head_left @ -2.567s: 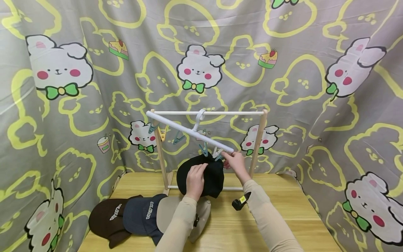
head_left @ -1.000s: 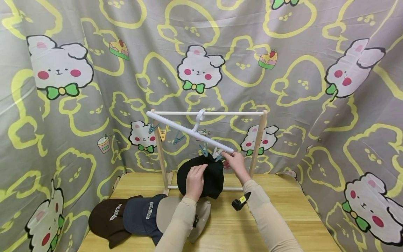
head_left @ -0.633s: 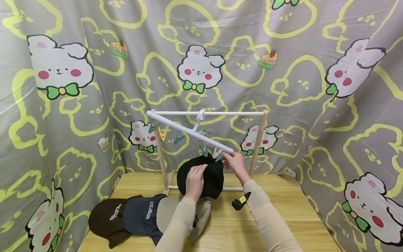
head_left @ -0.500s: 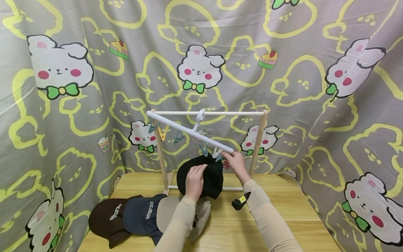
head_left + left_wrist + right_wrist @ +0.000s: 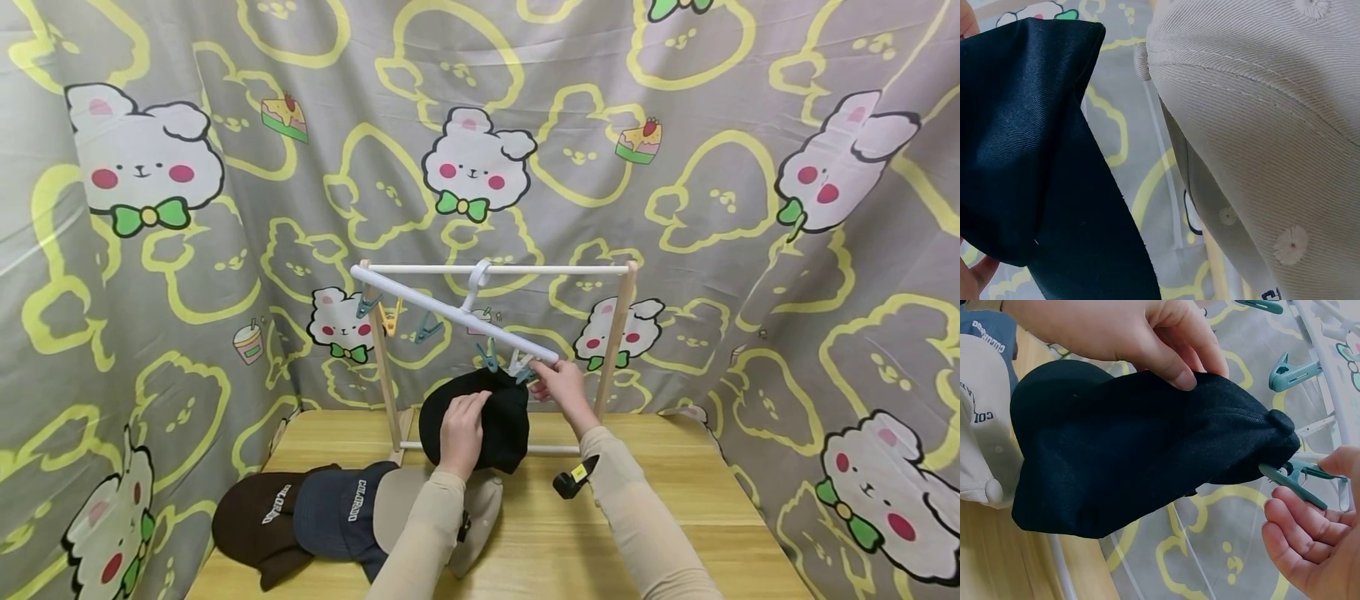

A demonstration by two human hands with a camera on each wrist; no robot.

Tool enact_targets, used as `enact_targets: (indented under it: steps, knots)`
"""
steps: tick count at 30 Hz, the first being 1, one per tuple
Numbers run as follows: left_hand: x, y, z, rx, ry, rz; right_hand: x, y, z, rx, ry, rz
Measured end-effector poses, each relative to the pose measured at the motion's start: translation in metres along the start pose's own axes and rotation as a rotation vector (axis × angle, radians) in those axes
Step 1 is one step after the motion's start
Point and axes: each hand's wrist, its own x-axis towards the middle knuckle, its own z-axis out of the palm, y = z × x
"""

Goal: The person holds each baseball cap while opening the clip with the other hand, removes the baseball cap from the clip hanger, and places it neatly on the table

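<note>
My left hand [image 5: 461,429] grips a black cap [image 5: 506,433], thumb and fingers pinching its crown in the right wrist view. With my right hand [image 5: 1322,540] I pinch a teal clip [image 5: 1297,486] at the low end of a white hanger [image 5: 453,312]. Against the clip's tip sits the cap's edge beside its top button [image 5: 1280,421]; whether the clip bites the cloth I cannot tell. The hanger slants down to the right from a rack's white top bar [image 5: 562,270]. Part of the left hand's grip is hidden behind the cap.
More clips hang along the hanger, among them a yellow one [image 5: 390,318] and a white one [image 5: 519,362]. On the wooden table [image 5: 660,533], left of my arms, brown [image 5: 251,521], navy [image 5: 330,512] and beige [image 5: 397,500] caps overlap in a row. A wooden post [image 5: 617,342] stands behind my right hand.
The black cap and my left hand have shifted slightly left. The hanger and its clips have moved a touch to the right. Both hands keep their holds.
</note>
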Motion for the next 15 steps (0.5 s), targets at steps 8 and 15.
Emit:
enact_targets:
  steps: [8,15]
  knots:
    - [-0.0017,-0.0010,-0.0002,-0.002,0.007,0.001,0.0005,0.0007,0.0013,0.010,-0.004,0.000]
    - [-0.0024,-0.0026,0.0002,-0.006,-0.001,-0.003,0.0015,0.0014,0.0010,0.015,-0.006,0.004]
